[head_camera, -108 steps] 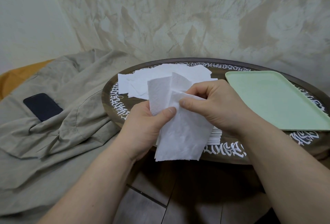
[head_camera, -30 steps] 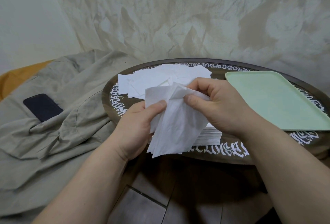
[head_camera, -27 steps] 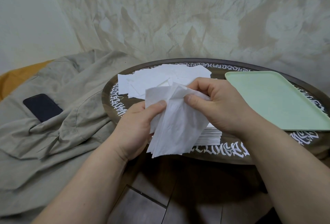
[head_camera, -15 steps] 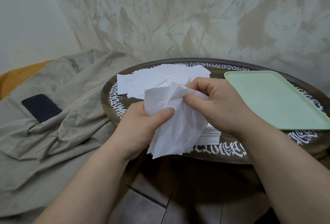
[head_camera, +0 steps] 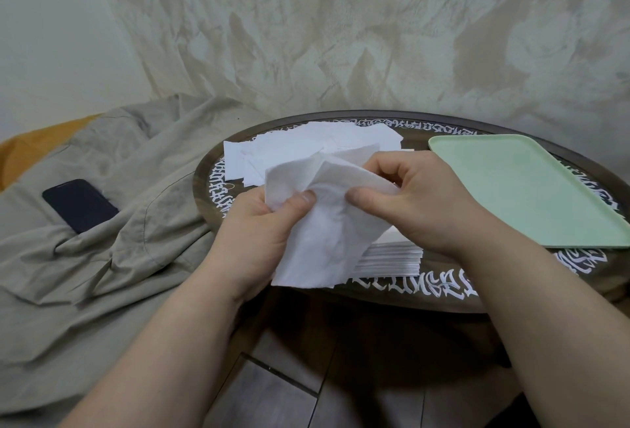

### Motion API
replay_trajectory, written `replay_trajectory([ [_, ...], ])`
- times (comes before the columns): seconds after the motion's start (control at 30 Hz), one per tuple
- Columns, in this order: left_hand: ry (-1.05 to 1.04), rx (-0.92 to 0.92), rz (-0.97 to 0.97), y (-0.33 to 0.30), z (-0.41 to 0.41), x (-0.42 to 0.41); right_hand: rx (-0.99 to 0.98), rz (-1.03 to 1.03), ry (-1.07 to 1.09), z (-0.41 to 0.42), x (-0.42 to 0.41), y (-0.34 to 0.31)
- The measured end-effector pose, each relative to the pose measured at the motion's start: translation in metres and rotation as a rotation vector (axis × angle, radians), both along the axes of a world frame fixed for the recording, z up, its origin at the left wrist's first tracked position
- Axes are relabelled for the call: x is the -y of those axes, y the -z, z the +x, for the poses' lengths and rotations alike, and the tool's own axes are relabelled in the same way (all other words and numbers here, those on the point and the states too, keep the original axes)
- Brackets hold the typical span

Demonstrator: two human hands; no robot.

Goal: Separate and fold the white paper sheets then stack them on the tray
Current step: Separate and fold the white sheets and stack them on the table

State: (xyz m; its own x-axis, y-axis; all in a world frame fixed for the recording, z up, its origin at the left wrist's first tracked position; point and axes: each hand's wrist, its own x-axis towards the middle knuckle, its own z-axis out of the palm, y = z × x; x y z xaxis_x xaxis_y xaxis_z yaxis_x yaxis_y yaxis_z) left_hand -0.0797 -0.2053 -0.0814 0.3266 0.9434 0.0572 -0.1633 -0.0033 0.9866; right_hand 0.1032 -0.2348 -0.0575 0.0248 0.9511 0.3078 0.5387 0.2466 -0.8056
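Left hand (head_camera: 262,233) and right hand (head_camera: 419,202) fingers pinch the white paper sheet (head_camera: 327,223) between them

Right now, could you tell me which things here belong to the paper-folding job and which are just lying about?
Job: white sheet pinched by left hand and right hand; neat stack; loose sheets; green tray.

Lying about: phone; beige cloth.

Soft, even indoor light, no glare, faint shadows under the table (head_camera: 443,305) — sharp focus, wide-angle bending at edges
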Motion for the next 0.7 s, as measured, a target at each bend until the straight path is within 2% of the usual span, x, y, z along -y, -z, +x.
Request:
replay_trajectory([
  [0.1, -0.096, 0.013, -0.021, -0.001, -0.003, -0.006, -0.076, 0.026, 0.071, 0.002, 0.0, -0.001],
  [0.27, -0.261, 0.036, 0.051, -0.003, -0.011, -0.015, -0.516, 0.028, 0.082, 0.011, 0.002, -0.008],
  [0.37, -0.354, 0.104, 0.027, -0.006, -0.017, -0.018, -0.645, 0.0, -0.002, 0.013, 0.005, -0.011],
  [0.43, -0.371, 0.089, 0.042, -0.007, -0.018, -0.019, -0.609, -0.041, -0.096, 0.011, 0.007, -0.011],
  [0.5, -0.314, 0.073, 0.039, -0.01, -0.012, -0.015, -0.487, -0.077, -0.153, 0.006, 0.008, -0.009],
  [0.7, -0.026, 0.091, -0.033, -0.008, 0.003, -0.001, -0.231, -0.07, -0.041, -0.007, 0.002, 0.0],
])
